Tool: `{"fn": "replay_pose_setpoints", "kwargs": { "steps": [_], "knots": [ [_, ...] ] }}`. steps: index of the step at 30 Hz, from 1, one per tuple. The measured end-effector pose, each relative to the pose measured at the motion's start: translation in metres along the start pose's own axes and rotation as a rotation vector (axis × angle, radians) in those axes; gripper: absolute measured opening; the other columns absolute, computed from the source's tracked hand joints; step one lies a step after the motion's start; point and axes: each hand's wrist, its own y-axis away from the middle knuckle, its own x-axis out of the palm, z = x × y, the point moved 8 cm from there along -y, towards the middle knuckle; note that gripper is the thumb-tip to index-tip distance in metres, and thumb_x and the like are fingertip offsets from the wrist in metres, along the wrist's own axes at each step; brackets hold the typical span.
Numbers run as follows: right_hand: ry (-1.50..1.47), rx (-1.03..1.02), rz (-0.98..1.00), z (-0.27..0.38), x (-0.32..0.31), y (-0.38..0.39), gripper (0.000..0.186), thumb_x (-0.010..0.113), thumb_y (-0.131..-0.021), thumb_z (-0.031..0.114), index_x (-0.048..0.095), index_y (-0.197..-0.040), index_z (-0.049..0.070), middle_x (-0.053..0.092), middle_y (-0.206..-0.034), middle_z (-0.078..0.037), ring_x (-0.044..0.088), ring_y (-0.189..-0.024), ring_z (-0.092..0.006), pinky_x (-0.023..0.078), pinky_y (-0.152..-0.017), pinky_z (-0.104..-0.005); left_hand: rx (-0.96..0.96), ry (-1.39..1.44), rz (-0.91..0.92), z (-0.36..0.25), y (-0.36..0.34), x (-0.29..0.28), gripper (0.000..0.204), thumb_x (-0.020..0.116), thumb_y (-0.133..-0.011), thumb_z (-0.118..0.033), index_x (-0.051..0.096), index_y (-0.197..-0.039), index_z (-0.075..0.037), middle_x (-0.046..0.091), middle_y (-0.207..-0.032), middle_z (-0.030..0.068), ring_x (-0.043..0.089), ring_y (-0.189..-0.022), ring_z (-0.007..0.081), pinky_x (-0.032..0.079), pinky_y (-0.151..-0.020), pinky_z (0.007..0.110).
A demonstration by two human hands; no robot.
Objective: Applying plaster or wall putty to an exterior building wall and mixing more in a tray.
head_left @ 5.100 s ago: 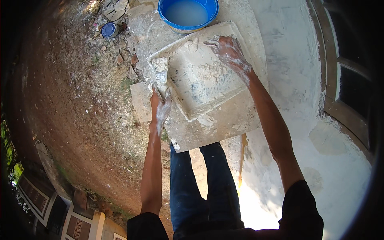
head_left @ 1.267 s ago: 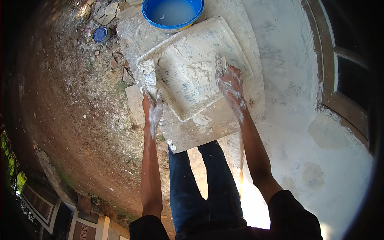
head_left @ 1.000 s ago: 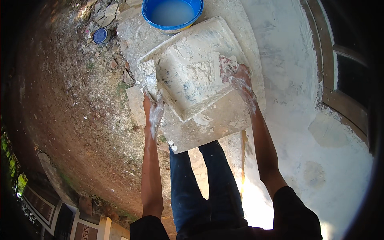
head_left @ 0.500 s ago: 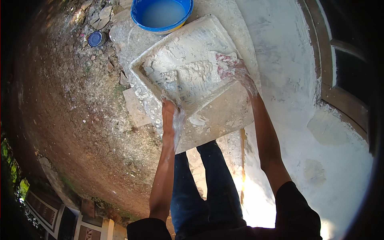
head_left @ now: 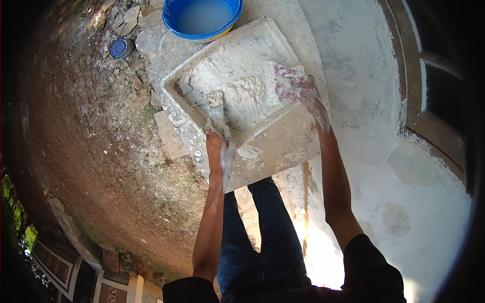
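A tray (head_left: 179,87) crusted with white paste rests tilted on a stained board (head_left: 283,141). My left hand (head_left: 220,144), streaked white, is closed on a paste-coated scraper (head_left: 214,103), its blade inside the tray's left part. My right hand (head_left: 307,93), also smeared, is at the tray's right side, closed on a paste-covered reddish piece (head_left: 286,83) that I cannot make out clearly. Lumps and smears of paste (head_left: 245,88) lie across the tray's middle.
A blue bucket (head_left: 201,35) of milky liquid stands behind the tray. A small blue-lidded can (head_left: 121,48) sits among broken stone on the dirt ground (head_left: 86,131). A white-smeared wall (head_left: 364,126) with a wooden-framed window (head_left: 414,116) is on the right.
My left hand has moved rightward and slightly down, bringing the scraper from the tray's left rim into it. My right hand has shifted slightly upward. The bucket and tray appear farther up-left in view.
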Motion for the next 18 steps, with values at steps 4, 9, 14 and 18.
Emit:
{"fn": "replay_pose_setpoints", "kwargs": {
  "steps": [4,9,14,18],
  "knots": [
    [0.283,-0.002,-0.008,-0.015,0.013,-0.004,0.043,0.07,-0.071,0.025,0.054,-0.1,-0.003,0.06,-0.085,-0.01,0.057,-0.074,-0.0168,0.047,-0.065,-0.0292,-0.055,0.126,0.005,0.014,-0.001,0.004,0.028,0.05,-0.086,-0.008,0.045,-0.11,0.006,0.06,-0.088,0.0171,0.057,-0.075,0.0231,0.046,-0.065,0.032],
    [-0.015,0.053,0.135,-0.056,0.029,-0.028,0.029,0.068,-0.072,0.02,0.057,-0.089,-0.002,0.056,-0.072,-0.007,0.053,-0.063,-0.0195,0.045,-0.059,-0.034,0.077,-0.008,0.046,0.004,0.003,0.004,0.03,0.05,-0.086,-0.009,0.044,-0.112,0.006,0.06,-0.087,0.0172,0.057,-0.075,0.024,0.046,-0.067,0.033],
    [0.719,-0.306,0.092,-0.046,0.044,-0.022,0.06,0.07,-0.069,0.033,0.048,-0.107,-0.008,0.047,-0.111,-0.022,0.045,-0.104,-0.0316,0.044,-0.081,-0.0373,0.045,-0.007,-0.008,-0.003,0.007,0.002,0.032,0.051,-0.087,-0.01,0.043,-0.114,0.006,0.06,-0.088,0.0178,0.058,-0.076,0.0228,0.046,-0.067,0.032],
    [0.198,-0.071,0.086,-0.051,0.039,-0.039,0.054,0.066,-0.074,0.027,0.045,-0.113,-0.004,0.052,-0.106,-0.02,0.051,-0.095,-0.0295,0.044,-0.081,-0.0385,0.185,-0.039,-0.133,-0.017,0.005,-0.004,0.035,0.051,-0.087,-0.012,0.042,-0.115,0.005,0.06,-0.089,0.018,0.058,-0.077,0.0225,0.046,-0.067,0.032]
  ]
}}
